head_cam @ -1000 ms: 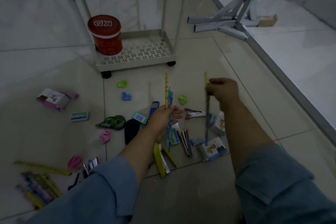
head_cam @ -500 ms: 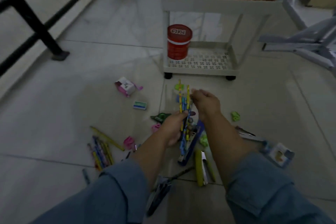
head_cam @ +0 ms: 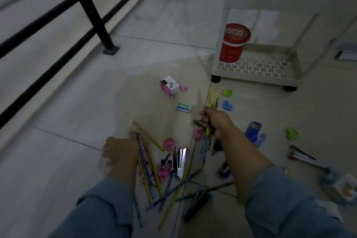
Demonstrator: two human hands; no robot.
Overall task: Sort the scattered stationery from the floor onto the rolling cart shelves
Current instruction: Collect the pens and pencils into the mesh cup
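Observation:
My right hand (head_cam: 217, 122) grips a bundle of yellow and blue pencils (head_cam: 209, 98), held upright above the floor. My left hand (head_cam: 119, 150), blurred, reaches down to the left, and its fingertips touch a pile of coloured pencils (head_cam: 148, 164) lying on the tiles. The white rolling cart (head_cam: 255, 78) stands at the upper right with a red tub (head_cam: 233, 44) on its perforated bottom shelf. More pencils and a dark pen case lie crossed between my forearms.
Scattered on the floor are a pink box (head_cam: 171, 86), a small green box (head_cam: 183, 106), green (head_cam: 227, 92) and blue (head_cam: 227, 105) sharpeners, a blue stapler (head_cam: 255, 135), pink clips and a white stapler (head_cam: 181, 160). A black railing (head_cam: 90, 11) runs along the left.
The pencil bundle passed from my left hand to my right. My left hand swung down left to the pencil pile. The view turned left, so the cart sits further right.

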